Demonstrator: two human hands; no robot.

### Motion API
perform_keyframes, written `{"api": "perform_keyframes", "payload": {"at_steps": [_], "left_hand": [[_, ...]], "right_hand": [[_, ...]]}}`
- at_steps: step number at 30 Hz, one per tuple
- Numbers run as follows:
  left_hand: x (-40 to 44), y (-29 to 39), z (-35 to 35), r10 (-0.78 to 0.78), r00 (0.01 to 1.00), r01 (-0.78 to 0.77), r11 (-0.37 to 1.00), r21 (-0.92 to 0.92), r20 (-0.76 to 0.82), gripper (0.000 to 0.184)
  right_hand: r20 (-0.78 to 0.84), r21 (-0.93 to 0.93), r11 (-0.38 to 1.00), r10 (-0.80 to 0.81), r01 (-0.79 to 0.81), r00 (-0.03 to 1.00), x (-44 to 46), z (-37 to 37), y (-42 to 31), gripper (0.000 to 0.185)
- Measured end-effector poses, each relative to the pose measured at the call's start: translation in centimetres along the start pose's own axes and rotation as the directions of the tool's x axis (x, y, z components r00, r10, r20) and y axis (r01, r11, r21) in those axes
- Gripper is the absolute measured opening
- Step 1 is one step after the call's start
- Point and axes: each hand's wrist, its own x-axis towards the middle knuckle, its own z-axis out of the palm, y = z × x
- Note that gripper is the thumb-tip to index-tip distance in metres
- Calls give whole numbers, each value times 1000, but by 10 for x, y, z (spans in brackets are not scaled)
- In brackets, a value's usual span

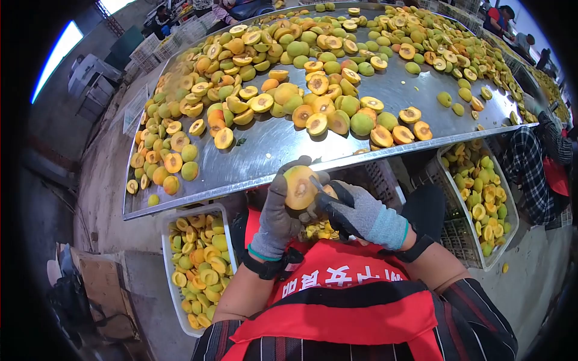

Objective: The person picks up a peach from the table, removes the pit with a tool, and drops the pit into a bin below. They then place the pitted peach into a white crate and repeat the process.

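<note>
My left hand (272, 210), in a grey glove, is closed around a halved peach (299, 191) just off the table's near edge. The cut yellow face, brown at its centre, is turned up towards me. My right hand (372, 215), gloved in grey with dark fingertips, is closed on a small thin-bladed tool (316, 183) whose tip meets the right side of the peach half. Its handle is mostly hidden by my fingers, so its exact kind is unclear. Below my hands, yellow peach pieces (322, 230) show in my lap area.
A metal table (265, 157) holds heaps of halved peaches (283, 48). A white crate (170, 271) of peach halves stands at my left, another crate (507, 237) at my right. Other people (497, 24) sit around the far side, and one in checked clothing (527, 168) is close on my right.
</note>
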Motion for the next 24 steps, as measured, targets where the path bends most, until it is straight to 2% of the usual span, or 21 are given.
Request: {"api": "perform_keyframes", "payload": {"at_steps": [1, 3, 4, 6, 7, 8, 10, 11, 12, 13, 14, 15, 16, 17, 18, 19, 20, 21, 22, 23, 24], "left_hand": [[-1, -1, 5, 0, 1000, 0, 1000, 1, 0, 61], [0, -5, 17, 138, 982, -89, 941, 326, -130, 68], [1, -7, 16, 135, 983, -87, 941, 326, -127, 68], [2, -11, 14, 304, 949, -199, 786, 585, -86, 64], [2, -13, 14, 299, 950, -195, 788, 584, -86, 64], [1, -16, 15, 361, 929, -227, 734, 640, -84, 64], [2, -19, 18, 458, 886, -281, 651, 705, -70, 62], [0, -17, 19, 451, 890, -274, 655, 704, -73, 62], [0, -13, 21, 383, 920, -224, 689, 689, -83, 61], [-1, -8, 23, 312, 946, -171, 719, 673, -93, 60], [1, -4, 26, 268, 953, -106, 734, 671, -142, 54], [3, -1, 26, 264, 954, -105, 734, 671, -140, 54], [4, 1, 26, 243, 951, -62, 756, 651, -192, 46], [5, 4, 25, 218, 945, -17, 777, 630, -243, 38], [5, 10, 26, 213, 946, -14, 778, 629, -243, 38], [5, 19, 29, 72, 966, 106, 765, 635, -248, 37], [3, 26, 29, -70, 964, 225, 734, 640, -258, 37], [5, 29, 27, -70, 962, 229, 734, 639, -265, 37], [8, 33, 26, -98, 970, 228, 668, 708, -220, 36], [9, 35, 26, -134, 975, 222, 596, 772, -177, 34], [9, 33, 26, -140, 973, 230, 593, 772, -182, 34]], "right_hand": [[-14, -3, 999, -45, 45, 999, 3, 2, 6, 34], [-31, -5, 996, -92, 92, 995, 4, 7, 10, 35], [-62, -16, 993, -115, 114, 991, 5, 11, 10, 34], [-96, -25, 991, -133, 131, 986, 3, 17, 8, 34], [-60, 74, 995, -66, 71, 996, 1, 19, 5, 33], [-20, 170, 985, -5, 9, 1000, 0, 21, 3, 32], [-39, 143, 989, -22, 28, 999, 1, 24, 5, 30], [-48, 115, 992, -38, 43, 998, 0, 26, 8, 28], [-150, -196, 915, -383, 352, 912, 9, 32, 17, 26], [-154, -195, 917, -378, 347, 913, 9, 30, 25, 26], [-86, -348, 872, -394, 343, 915, 9, 25, 29, 31], [-13, -493, 800, -401, 343, 916, 9, 20, 25, 37], [55, -553, 797, -256, 243, 965, 12, 19, 23, 40], [50, -551, 799, -255, 239, 966, 11, 17, 16, 40], [94, -307, 933, -164, 186, 982, 7, 14, 7, 39], [163, -45, 994, -87, 95, 983, 5, 13, 3, 37], [165, -41, 995, -82, 90, 983, 5, 14, 8, 37], [155, -153, 979, -113, 137, 981, 8, 16, 16, 35], [148, -263, 947, -147, 182, 978, 11, 17, 20, 34], [148, -258, 949, -147, 181, 978, 12, 17, 22, 34], [137, -289, 932, -188, 220, 973, 13, 17, 23, 34]]}}
